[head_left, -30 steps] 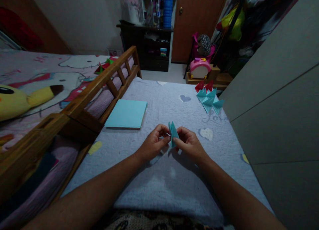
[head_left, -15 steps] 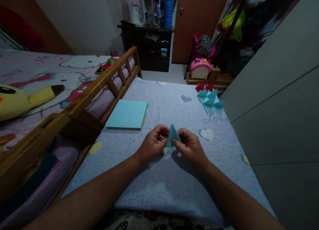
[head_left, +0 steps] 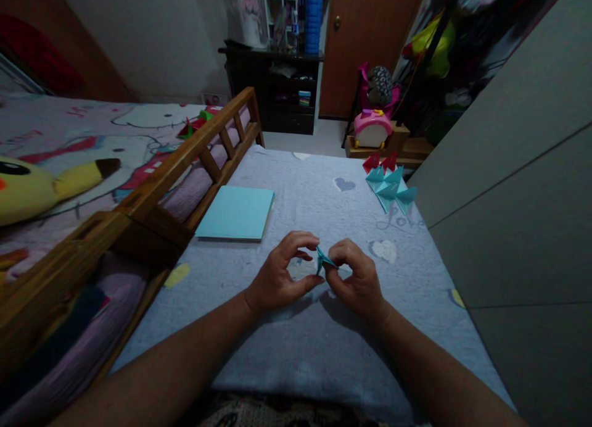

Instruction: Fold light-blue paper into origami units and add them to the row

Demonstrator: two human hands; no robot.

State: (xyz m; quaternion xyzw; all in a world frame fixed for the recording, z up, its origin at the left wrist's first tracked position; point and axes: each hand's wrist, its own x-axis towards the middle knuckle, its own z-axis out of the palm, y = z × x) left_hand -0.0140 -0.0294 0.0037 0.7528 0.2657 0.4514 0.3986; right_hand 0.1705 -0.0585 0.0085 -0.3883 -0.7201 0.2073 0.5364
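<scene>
A small folded light-blue paper piece (head_left: 322, 260) is pinched between my two hands just above the grey bedspread (head_left: 300, 334). My left hand (head_left: 280, 273) curls round its left side, thumb and fingertips closed on it. On the paper's right side my right hand (head_left: 355, 276) grips it with bent fingers that hide most of it. A stack of light-blue paper sheets (head_left: 235, 212) lies flat to the left, beyond my left hand.
Several folded blue and red paper triangles (head_left: 389, 183) sit at the far right of the bedspread beside a grey cabinet wall (head_left: 513, 186). A wooden bed rail (head_left: 185, 161) runs along the left, with a yellow plush toy (head_left: 41, 189) behind it.
The paper stood upright as a tall triangle between my fingers; now it is turned lower and mostly covered by my fingers, and both hands have dropped slightly toward me.
</scene>
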